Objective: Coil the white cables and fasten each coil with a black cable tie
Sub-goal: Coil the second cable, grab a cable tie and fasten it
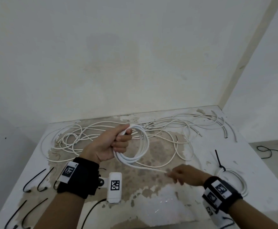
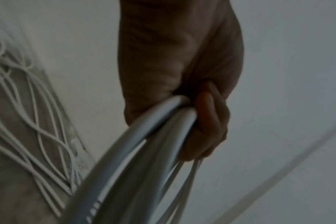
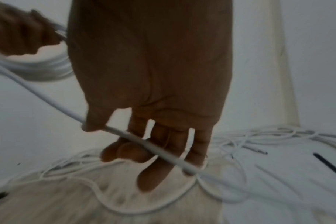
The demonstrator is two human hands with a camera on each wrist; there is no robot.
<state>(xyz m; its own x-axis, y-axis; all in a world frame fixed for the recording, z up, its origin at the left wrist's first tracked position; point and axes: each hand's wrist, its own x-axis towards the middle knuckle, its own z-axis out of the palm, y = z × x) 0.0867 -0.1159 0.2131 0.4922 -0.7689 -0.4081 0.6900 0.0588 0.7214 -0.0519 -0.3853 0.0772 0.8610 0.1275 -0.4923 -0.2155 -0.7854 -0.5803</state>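
Observation:
My left hand (image 1: pixel 121 140) is raised above the table and grips a coil of white cable (image 1: pixel 140 146) of several loops. The left wrist view shows the fingers (image 2: pixel 207 121) curled round the loops (image 2: pixel 144 151). The coil's free tail (image 1: pixel 151 169) runs down and right to my right hand (image 1: pixel 169 174). In the right wrist view that hand (image 3: pixel 144 144) pinches the cable tail (image 3: pixel 38 94) between thumb and fingers. A coil (image 1: pixel 234 180) bound by a black cable tie (image 1: pixel 219 160) lies at the right.
Loose white cables (image 1: pixel 93 131) sprawl tangled across the back of the worn table (image 1: pixel 151 204). Several black cable ties (image 1: pixel 35 180) lie at the front left. The walls meet in a corner behind. A black cord (image 1: pixel 267 151) lies on the floor at the right.

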